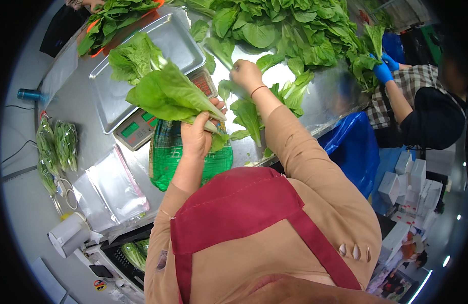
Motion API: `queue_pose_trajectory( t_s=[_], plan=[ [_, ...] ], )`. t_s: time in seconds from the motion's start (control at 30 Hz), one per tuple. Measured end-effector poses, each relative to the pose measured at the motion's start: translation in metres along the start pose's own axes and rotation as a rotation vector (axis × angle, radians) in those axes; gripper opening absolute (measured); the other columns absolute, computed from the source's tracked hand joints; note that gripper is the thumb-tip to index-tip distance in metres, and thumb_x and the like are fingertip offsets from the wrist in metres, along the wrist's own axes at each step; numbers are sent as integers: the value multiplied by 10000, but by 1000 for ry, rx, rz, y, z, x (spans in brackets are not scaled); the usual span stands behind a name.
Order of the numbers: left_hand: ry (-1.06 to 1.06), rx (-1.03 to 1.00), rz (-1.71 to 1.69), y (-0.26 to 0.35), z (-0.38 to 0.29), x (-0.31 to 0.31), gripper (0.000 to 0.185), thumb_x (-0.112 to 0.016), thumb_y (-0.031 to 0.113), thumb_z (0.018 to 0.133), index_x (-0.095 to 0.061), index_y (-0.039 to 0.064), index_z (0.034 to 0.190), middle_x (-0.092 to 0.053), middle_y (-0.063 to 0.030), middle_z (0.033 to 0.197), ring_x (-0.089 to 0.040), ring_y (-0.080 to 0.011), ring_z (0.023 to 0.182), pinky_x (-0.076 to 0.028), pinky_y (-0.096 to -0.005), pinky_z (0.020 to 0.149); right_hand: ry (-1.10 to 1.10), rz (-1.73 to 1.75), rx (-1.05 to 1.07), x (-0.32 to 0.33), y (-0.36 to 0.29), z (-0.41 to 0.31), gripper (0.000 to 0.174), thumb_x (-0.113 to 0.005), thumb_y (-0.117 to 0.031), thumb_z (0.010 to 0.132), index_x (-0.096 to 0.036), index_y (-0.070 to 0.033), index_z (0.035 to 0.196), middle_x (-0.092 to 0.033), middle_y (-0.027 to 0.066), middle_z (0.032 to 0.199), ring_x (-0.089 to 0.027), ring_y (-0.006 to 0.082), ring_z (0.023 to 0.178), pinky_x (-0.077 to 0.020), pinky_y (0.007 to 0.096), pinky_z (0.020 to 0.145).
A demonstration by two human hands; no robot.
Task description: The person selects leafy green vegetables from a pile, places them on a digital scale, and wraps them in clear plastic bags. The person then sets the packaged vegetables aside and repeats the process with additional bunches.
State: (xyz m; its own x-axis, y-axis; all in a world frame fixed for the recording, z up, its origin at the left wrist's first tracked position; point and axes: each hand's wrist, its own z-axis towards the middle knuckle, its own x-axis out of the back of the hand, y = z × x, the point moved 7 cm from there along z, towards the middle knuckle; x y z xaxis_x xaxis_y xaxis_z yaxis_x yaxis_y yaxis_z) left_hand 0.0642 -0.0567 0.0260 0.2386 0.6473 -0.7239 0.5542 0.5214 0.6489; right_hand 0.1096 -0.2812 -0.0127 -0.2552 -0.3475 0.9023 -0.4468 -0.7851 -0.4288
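Note:
My left hand [198, 133] grips the pale stalks of a bunch of leafy greens [161, 91], whose leaves spread over the weighing scale and a metal tray [177, 41]. The fingers of my right hand [247, 78] are closed at the stalk end of a single leafy green [222, 48] on the steel table. Several loose leaves [247, 116] lie beneath my right forearm. The scale [137, 129] has lit displays and sits partly under the tray. Below my left hand is a green printed bag [188, 155], partly hidden by my arm.
A large heap of greens [283, 26] covers the table's far side. Clear plastic bags [116, 186] and bagged greens [65, 142] lie at left. An orange crate [142, 21] stands behind the tray. At right, a co-worker's blue-gloved hands [384, 68] hold greens above a blue bag [352, 148].

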Motion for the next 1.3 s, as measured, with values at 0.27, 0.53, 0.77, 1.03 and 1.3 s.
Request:
queue_pose_trajectory(
  t_s=[0.27, 0.53, 0.77, 1.03, 1.3],
  plan=[
    [40, 21, -22, -4, 13, 12, 457, -669, 79, 862, -458, -11, 1257, -582, -96, 1130, -549, -267, 1135, -454, -415, 954, -375, 1001, 152, 34, -64, -106, 95, -712, -117, 778, -671, -32, 764, -664, 43, 721, -601, 88, 667, -481, 253, 607],
    [130, 32, 368, 1, -12, 63, 295, -598, 12, 878, -528, -31, 1161, -615, -113, 1014, -596, -169, 749, -504, -286, 670, -102, 160, 802, 30, -26, -183, 147, -662, -173, 791, -639, -80, 902, -639, 75, 999, -605, 270, 947, -501, 358, 781],
    [175, -232, 1142, 5, -39, 91, 436, -746, 99, 753, -574, -46, 1127, -649, -106, 1089, -622, -228, 931, -470, -339, 875, 111, -109, 168, 72, 127, -110, 393, -633, -270, 831, -581, -33, 1140, -589, 181, 1160, -539, 371, 1113, -432, 422, 964],
    [273, -114, 998, 14, -44, 124, 344, -717, 64, 765, -608, -51, 1070, -663, -94, 1039, -607, -175, 928, -463, -304, 859, 386, -294, 342, 185, 81, 23, 1027, -834, -391, 618, -294, -104, 1443, -279, 206, 1482, -263, 415, 1367, -334, 541, 1051],
    [377, -60, 936, 11, -47, 140, 167, -702, 27, 771, -597, -16, 894, -623, -40, 779, -561, -109, 618, -453, -255, 576, 321, -550, -141, 225, 118, 184, 891, -762, -288, 738, -253, -294, 1469, -172, 156, 1535, -333, 405, 1325, -478, 521, 918]
  ],
)
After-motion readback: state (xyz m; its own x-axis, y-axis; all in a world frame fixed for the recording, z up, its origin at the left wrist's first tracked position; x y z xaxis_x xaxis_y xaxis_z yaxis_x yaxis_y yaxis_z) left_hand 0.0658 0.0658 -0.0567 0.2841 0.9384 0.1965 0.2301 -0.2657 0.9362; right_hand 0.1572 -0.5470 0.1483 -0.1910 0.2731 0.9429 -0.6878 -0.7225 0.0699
